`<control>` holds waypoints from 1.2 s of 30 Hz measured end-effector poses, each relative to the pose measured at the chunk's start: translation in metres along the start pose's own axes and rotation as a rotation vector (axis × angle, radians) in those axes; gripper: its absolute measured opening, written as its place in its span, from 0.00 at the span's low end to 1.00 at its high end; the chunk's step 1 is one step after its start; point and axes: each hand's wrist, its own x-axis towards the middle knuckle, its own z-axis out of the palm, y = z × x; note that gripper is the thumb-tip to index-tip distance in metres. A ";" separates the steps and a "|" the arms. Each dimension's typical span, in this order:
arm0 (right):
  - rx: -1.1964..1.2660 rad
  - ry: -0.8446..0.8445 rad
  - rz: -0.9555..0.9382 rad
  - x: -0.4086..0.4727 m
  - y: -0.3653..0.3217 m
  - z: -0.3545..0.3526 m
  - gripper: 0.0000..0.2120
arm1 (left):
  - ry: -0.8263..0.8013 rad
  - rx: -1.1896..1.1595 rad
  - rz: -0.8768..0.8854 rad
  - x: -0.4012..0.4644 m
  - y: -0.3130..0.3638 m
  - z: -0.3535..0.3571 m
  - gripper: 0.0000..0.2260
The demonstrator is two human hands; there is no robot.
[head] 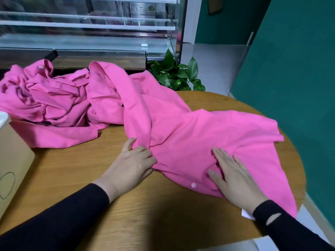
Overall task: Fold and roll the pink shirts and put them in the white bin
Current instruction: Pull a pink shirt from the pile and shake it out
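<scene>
Head view: one pink shirt lies spread across the round wooden desk. The left hand pinches a bunched fold at the shirt's near edge; the right hand lies flat on the cloth, fingers spread. A crumpled heap of pink shirts sits at far left, their number unclear. One bin stands at the left edge.

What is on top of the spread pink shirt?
The right hand lies flat on the spread pink shirt; the left hand grips its edge. Anything beneath is covered.
</scene>
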 end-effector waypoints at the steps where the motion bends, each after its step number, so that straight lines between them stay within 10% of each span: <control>1: 0.000 0.002 -0.026 0.002 0.007 -0.002 0.41 | 0.037 0.019 -0.018 -0.003 0.006 0.001 0.09; 8: 0.337 0.183 -0.093 0.002 0.010 -0.019 0.23 | 0.111 -0.098 -0.149 -0.021 0.018 -0.003 0.24; 15: 0.234 0.193 -0.231 -0.032 0.000 -0.014 0.10 | 0.203 -0.156 -0.066 -0.017 0.036 0.004 0.09; 36: 0.090 0.371 0.070 -0.084 0.046 -0.002 0.13 | 0.061 -0.354 -0.001 0.045 0.131 0.019 0.13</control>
